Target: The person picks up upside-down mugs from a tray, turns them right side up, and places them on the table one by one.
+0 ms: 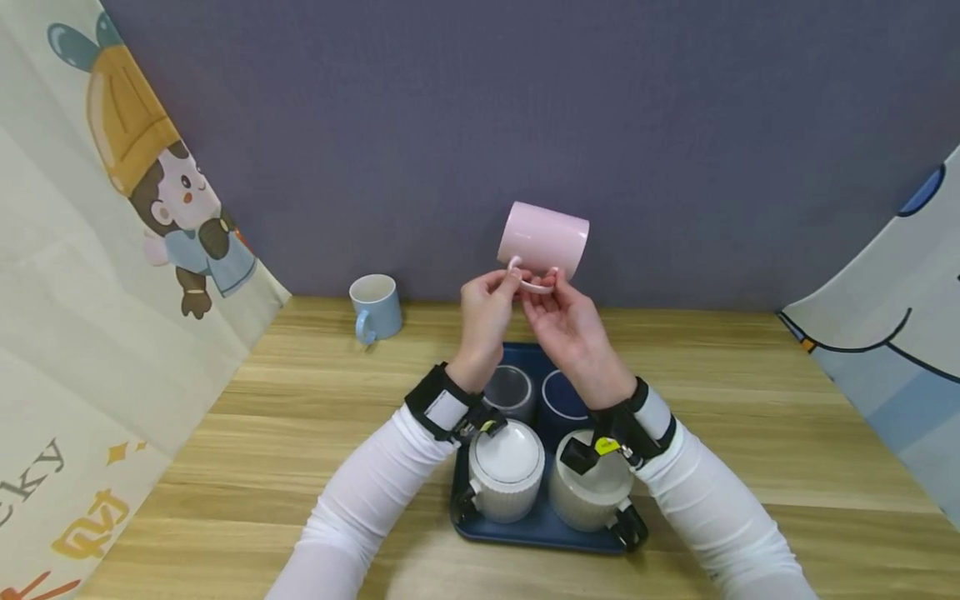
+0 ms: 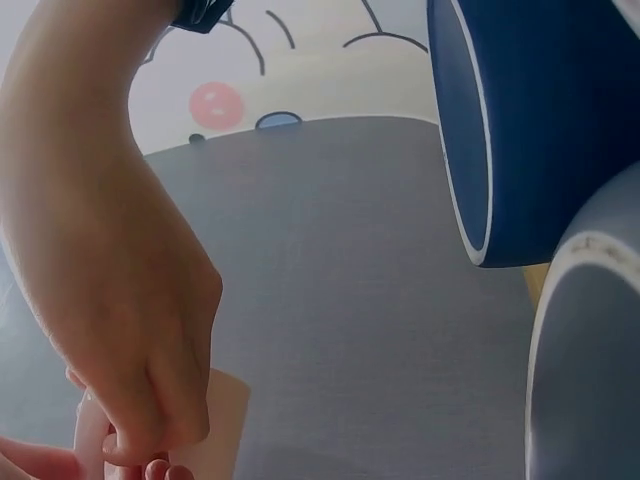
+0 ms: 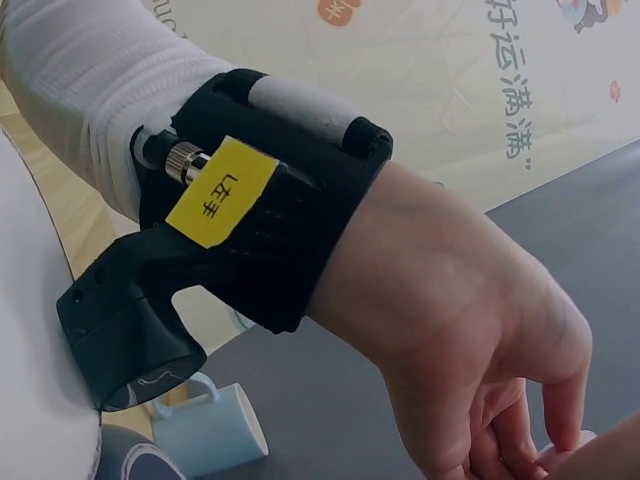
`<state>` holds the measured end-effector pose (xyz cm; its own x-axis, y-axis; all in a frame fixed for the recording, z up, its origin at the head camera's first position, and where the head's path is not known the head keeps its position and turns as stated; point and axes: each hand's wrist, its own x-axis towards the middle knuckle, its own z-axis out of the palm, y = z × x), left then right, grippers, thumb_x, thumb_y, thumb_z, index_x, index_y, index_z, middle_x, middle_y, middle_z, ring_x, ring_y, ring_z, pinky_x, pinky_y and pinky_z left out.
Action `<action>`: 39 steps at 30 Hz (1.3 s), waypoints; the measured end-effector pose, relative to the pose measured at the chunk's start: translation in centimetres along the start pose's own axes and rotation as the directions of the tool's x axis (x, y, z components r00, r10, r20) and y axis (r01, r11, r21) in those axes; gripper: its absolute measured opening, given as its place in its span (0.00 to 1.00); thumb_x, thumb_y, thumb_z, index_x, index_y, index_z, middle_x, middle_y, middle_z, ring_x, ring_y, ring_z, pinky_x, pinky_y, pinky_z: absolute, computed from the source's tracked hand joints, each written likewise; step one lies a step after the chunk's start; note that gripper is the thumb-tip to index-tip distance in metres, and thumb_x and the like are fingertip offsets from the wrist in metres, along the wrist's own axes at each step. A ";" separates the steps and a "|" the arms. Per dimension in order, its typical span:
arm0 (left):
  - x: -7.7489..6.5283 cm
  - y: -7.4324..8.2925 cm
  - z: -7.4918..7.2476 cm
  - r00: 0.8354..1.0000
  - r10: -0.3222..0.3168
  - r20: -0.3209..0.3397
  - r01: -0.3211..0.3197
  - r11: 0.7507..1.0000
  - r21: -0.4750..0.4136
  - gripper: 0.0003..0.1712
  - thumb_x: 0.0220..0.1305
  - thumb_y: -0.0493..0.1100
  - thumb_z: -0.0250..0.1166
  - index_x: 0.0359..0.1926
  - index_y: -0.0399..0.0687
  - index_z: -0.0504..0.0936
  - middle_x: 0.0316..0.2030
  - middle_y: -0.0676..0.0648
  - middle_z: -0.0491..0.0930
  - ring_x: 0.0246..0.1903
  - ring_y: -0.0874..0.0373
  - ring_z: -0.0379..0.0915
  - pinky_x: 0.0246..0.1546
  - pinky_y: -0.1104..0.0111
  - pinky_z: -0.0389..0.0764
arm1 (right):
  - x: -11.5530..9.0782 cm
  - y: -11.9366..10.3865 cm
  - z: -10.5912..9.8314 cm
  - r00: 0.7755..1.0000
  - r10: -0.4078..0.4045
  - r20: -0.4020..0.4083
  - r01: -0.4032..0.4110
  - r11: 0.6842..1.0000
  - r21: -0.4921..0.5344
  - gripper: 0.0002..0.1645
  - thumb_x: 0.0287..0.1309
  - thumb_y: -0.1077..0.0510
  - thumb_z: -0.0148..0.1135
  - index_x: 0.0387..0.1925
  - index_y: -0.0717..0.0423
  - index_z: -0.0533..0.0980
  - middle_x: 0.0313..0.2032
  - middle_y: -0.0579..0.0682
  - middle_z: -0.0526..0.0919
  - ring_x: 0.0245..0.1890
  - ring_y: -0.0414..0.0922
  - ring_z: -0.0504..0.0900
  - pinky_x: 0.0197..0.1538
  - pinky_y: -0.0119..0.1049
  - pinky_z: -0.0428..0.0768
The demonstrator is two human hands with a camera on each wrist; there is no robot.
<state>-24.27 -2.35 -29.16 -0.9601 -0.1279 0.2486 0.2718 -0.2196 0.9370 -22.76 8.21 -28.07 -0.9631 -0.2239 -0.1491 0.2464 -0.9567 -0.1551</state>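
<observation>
Both hands hold a glossy pink mug [image 1: 543, 237] above the far end of the table, tipped on its side with its handle toward me. My left hand [image 1: 482, 321] pinches one end of the handle between thumb and fingers. At the other end my right hand [image 1: 573, 337], palm upward, grips the handle with thumb and curled fingers. In the left wrist view the right hand [image 2: 120, 260] curls at the mug [image 2: 225, 425], seen only in part. The right wrist view shows the left hand [image 3: 450, 310] bent downward, with most of the mug out of frame.
Under the forearms lies a navy tray [image 1: 540, 540] with a grey mug [image 1: 508, 392], a navy mug [image 1: 562, 396], a white mug [image 1: 506, 467] and a cream mug [image 1: 588, 492], bases up. A light blue mug [image 1: 377, 308] stands at the far left, before a grey wall panel [image 1: 675, 150].
</observation>
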 end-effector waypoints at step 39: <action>1.4 -2.7 -9.4 0.981 0.169 -0.092 -0.101 0.861 0.498 0.14 0.68 0.43 0.55 0.41 0.37 0.80 0.39 0.39 0.80 0.40 0.49 0.73 0.43 0.64 0.72 | 4.0 0.4 2.2 0.997 -0.077 -0.001 0.069 0.896 -0.439 0.08 0.67 0.61 0.49 0.32 0.59 0.71 0.31 0.49 0.72 0.30 0.40 0.73 0.43 0.28 0.74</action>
<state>-25.74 -11.05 -33.61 -0.8902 -0.2517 0.3796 0.2990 0.3057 0.9040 -26.72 6.50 -26.53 -0.9792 -0.1489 -0.1378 0.2016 -0.7910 -0.5776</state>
